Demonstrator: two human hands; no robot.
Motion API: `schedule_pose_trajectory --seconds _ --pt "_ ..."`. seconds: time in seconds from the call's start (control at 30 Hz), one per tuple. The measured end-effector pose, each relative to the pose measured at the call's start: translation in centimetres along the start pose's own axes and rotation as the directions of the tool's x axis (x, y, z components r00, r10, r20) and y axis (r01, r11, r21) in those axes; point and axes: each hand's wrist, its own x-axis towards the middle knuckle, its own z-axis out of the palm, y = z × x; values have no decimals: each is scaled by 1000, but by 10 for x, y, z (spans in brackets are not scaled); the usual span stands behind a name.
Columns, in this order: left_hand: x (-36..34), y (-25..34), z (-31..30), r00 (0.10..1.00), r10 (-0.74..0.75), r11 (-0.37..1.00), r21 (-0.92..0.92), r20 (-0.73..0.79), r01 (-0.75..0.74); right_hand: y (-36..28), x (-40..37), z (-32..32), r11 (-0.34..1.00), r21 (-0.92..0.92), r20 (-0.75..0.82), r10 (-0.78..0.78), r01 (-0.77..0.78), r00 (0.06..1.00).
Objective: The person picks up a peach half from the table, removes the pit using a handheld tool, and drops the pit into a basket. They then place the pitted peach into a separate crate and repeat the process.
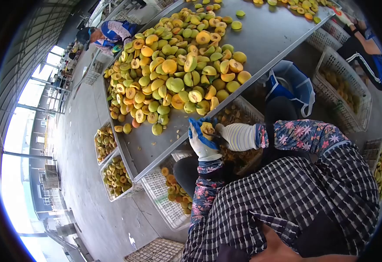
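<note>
Clutching a halved fruit (207, 129), the gloved left hand (201, 144) meets the fisted right hand (239, 136) beside the table (265, 35).

A bare strip of metal table (156, 146) lies free between the heap of halved fruit (178, 74) and the edge. Below, white crates (162, 198) and the left hand (202, 142), holding a fruit half (207, 129), block the way.
</note>
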Motion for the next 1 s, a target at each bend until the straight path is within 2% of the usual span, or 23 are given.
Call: schedule_pose_trajectory --seconds 0.03,0.07,0.1,0.13,0.23,0.27,0.33,0.37,0.4,0.43,0.47,0.57,0.6,0.67,0.7,0.73,0.77,0.83,0.87,0.9,1.0 --pt "-3 0 -1 962 256 832 484 98 -271 -1 -1 3 999 32 -8 -36 36 999" --pt "-7 0 -2 858 411 384 796 307 -469 -3 2 4 969 242 -46 61 -48 997" --pt "-10 -2 -2 722 411 -196 827 557 -527 -1 3 5 972 228 -39 66 -55 997" --pt "-14 -5 -2 714 432 -278 834 552 -477 0 4 5 974 217 -33 72 -63 997" --pt "-9 -16 -4 656 543 -37 795 524 -605 -7 1 -3 986 115 9 117 -117 993" --pt "-6 -18 -8 700 534 146 763 475 -630 -8 0 -5 988 64 27 136 -137 990" --pt "1 -23 -16 784 490 492 622 380 -609 2 6 16 986 156 -117 78 -60 990" --pt "0 -20 -14 727 501 254 723 470 -642 5 8 25 980 199 -183 53 -16 982" --pt "-5 -13 -12 681 476 -1 775 556 -632 4 6 25 990 143 -139 23 -3 990" --pt "-9 -7 -13 645 421 -258 766 637 -589 4 6 23 996 90 -94 -5 14 996" --pt "-8 -7 -14 594 379 -420 704 709 -572 5 5 19 999 31 -53 -30 32 998" --pt "-14 -13 -1 595 512 -191 757 620 -625 0 -1 9 990 131 -68 64 -55 996" --pt "-11 -14 -9 624 498 -127 763 602 -634 2 -1 11 990 138 -65 25 -16 998" --pt "-2 -16 -26 679 468 5 767 566 -642 10 9 17 997 9 85 -80 80 993" --pt "-1 -19 -30 754 454 252 743 475 -620 16 15 23 990 -50 164 -125 135 979" --pt "-3 -20 -28 824 409 482 673 393 -561 23 18 31 986 14 97 -166 166 981" --pt "-3 -21 -26 885 339 682 564 320 -466 27 18 41 993 31 42 -119 117 992" --pt "2 -19 -24 815 406 408 716 413 -566 16 12 33 998 63 -69 -17 22 997" --pt "-1 -18 -25 761 433 156 792 482 -591 9 7 30 997 70 -184 0 13 983" --pt "-4 -16 -20 707 437 -106 813 556 -573 8 8 31 994 108 -170 24 -6 985" --pt "-1 -23 -29 688 495 -23 800 530 -600 8 12 27 986 157 -95 65 -50 993"
